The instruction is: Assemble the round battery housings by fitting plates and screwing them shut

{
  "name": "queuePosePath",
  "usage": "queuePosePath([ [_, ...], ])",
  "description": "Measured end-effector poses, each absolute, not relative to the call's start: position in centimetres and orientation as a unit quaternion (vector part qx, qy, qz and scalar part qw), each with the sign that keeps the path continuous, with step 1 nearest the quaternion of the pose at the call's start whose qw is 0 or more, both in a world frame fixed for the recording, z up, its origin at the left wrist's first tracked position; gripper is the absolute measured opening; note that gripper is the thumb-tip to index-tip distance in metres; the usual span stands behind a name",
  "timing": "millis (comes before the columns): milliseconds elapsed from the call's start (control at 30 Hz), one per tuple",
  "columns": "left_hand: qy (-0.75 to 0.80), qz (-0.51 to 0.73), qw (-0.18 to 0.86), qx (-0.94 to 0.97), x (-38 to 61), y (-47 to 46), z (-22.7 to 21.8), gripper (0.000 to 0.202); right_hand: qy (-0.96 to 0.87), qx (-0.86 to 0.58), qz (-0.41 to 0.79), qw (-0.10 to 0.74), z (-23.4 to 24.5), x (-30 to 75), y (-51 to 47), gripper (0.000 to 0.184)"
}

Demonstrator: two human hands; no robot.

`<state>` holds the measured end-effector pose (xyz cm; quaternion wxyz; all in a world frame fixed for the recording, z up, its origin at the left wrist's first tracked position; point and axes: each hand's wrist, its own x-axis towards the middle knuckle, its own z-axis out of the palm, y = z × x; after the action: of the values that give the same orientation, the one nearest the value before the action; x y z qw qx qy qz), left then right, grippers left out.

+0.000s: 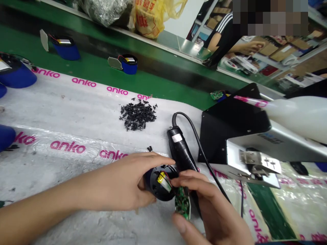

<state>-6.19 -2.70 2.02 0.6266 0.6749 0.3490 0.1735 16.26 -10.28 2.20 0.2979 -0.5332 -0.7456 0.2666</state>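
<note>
- In the head view, we are holding a dark, round plastic housing (155, 188) in our left hand (125, 182), the thumb and fingers clamping around its side, its open top facing up and toward the right.
- Inside that top, a silver flat battery with yellow tape (161, 177) is showing, and thin wires are running from it toward our right hand (217, 207).
- With the right hand we are pinching a green circuit board (182, 204) between thumb and fingers, keeping it just beside the housing, over the near part of the bench.
- Behind the right hand, a black cylindrical corded tool with a white label (178, 146) is lying on a white plastic sheet printed with pink lettering (97, 119).
- Farther off, a heap of small black plastic pieces (138, 115) is resting on the sheet.
- Beyond, two blue, round-sided units (68, 51) are standing well apart on a green surface (94, 61).
- To the right, a black and silver metal machine (235, 126) is standing near the tool, and at the upper right another person's black sleeve with white stripes (224, 23) is showing.
</note>
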Motion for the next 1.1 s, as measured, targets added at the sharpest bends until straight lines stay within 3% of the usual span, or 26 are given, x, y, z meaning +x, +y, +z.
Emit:
queuePosePath([
  [100,0.313,0.157,0.746,0.567,-6.2,-2.7,1.8,0.058,-0.744,-0.532,0.271,0.301,2.1,16.0,-10.3,0.032],
  [200,0.31,0.152,0.804,0.483,-6.1,-2.7,1.6,0.048,-0.74,-0.521,0.294,0.307,2.5,15.7,-10.1,0.032],
  [433,0.416,0.181,0.737,0.501,-4.3,-3.6,1.5,0.026,-0.759,-0.517,0.276,0.284,2.7,15.6,-10.2,0.037],
  [633,0.427,0.241,0.635,0.597,-3.6,-4.1,1.2,0.018,-0.821,-0.483,0.15,0.265,3.5,15.1,-9.6,0.028],
  [833,0.415,0.236,0.613,0.629,-4.0,-3.8,1.3,0.021,-0.846,-0.462,0.11,0.242,2.6,15.0,-8.4,0.033],
  [1000,0.322,0.151,0.793,0.494,-6.0,-2.9,1.4,0.048,-0.85,-0.437,0.109,0.272,2.1,15.2,-8.0,0.03],
  [1100,0.279,0.13,0.844,0.438,-6.9,-2.3,0.9,0.058,-0.854,-0.43,0.104,0.274,2.2,15.0,-8.0,0.025],
])
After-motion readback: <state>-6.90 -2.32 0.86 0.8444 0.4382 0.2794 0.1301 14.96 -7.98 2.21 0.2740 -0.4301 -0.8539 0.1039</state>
